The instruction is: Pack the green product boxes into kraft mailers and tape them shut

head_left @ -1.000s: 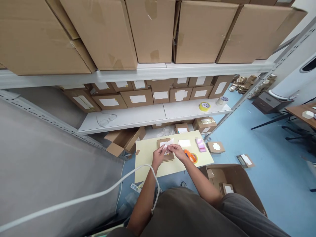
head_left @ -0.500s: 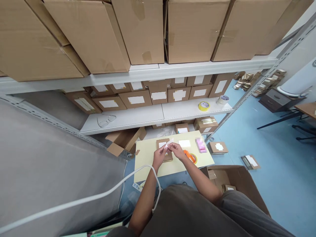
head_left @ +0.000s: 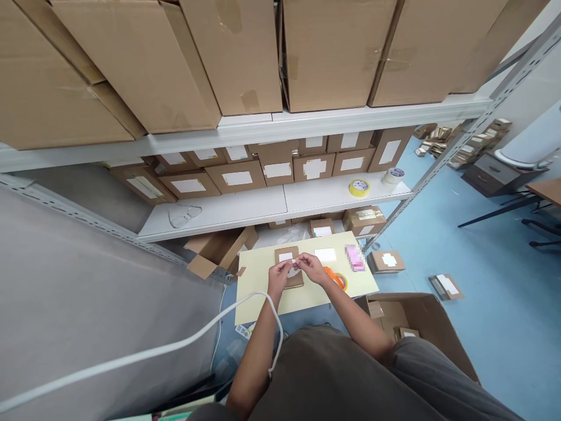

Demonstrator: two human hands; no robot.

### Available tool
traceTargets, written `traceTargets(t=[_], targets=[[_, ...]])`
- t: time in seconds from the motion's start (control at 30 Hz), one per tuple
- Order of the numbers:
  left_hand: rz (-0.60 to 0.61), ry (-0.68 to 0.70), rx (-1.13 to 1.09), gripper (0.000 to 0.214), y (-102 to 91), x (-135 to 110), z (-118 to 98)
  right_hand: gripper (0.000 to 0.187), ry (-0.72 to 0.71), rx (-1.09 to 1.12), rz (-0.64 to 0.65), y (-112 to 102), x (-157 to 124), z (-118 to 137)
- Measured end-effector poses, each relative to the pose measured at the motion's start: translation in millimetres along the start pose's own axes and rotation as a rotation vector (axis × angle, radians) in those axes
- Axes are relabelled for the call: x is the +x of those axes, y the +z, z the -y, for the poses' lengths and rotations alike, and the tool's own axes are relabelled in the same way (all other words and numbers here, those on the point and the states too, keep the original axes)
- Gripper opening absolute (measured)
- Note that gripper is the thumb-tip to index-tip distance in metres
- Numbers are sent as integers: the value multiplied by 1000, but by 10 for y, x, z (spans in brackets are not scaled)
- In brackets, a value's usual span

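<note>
My left hand [head_left: 279, 275] and my right hand [head_left: 311, 267] meet over a small brown cardboard box [head_left: 288, 261] that lies on a pale yellow table [head_left: 263, 292]. Both hands pinch a small white paper label [head_left: 294, 265] between their fingertips, just above the box. The box bears a white label on its top. A white sheet [head_left: 325, 255] lies on the table to the right of the box. An orange-handled tool on a tape roll [head_left: 338, 279] rests beside my right wrist. A pink object [head_left: 355, 258] lies further right.
A metal shelf rack [head_left: 272, 204] stands behind the table, holding labelled brown boxes, a yellow tape roll [head_left: 358, 187] and a pair of glasses [head_left: 183, 214]. An open carton [head_left: 416, 327] sits on the blue floor to the right. A white cable [head_left: 175, 351] hangs over my left arm.
The label in my fingers has come down closer to the box top and shows smaller. The view has shifted slightly; both hands stay together over the box.
</note>
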State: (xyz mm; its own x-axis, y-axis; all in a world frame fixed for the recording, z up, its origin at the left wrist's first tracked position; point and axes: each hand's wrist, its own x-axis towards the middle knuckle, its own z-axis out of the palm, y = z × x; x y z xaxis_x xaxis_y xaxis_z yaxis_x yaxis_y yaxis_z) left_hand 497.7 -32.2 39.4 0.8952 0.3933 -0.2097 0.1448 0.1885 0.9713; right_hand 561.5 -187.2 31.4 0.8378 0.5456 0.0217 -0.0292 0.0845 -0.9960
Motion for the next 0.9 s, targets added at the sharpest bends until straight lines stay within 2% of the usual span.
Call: traceTargets(t=[0.1,0.3,0.43,0.53,0.77,0.9], targets=[[-55,-59,-82,44,48,22,27,30,2,16,-8,-68,-33,31],[33,-8,17,44,226,32,69,27,2,40,-18,-229,-85,-2],[-33,-4,10,41,332,50,136,20,-6,81,-20,-356,-136,-87],[-37,-9,17,42,425,49,182,18,3,96,-32,-451,-177,-152],[49,26,33,46,722,-2,186,23,-8,112,-78,-658,-226,-156],[31,76,100,38,877,8,166,27,15,123,-109,-800,-263,-126]])
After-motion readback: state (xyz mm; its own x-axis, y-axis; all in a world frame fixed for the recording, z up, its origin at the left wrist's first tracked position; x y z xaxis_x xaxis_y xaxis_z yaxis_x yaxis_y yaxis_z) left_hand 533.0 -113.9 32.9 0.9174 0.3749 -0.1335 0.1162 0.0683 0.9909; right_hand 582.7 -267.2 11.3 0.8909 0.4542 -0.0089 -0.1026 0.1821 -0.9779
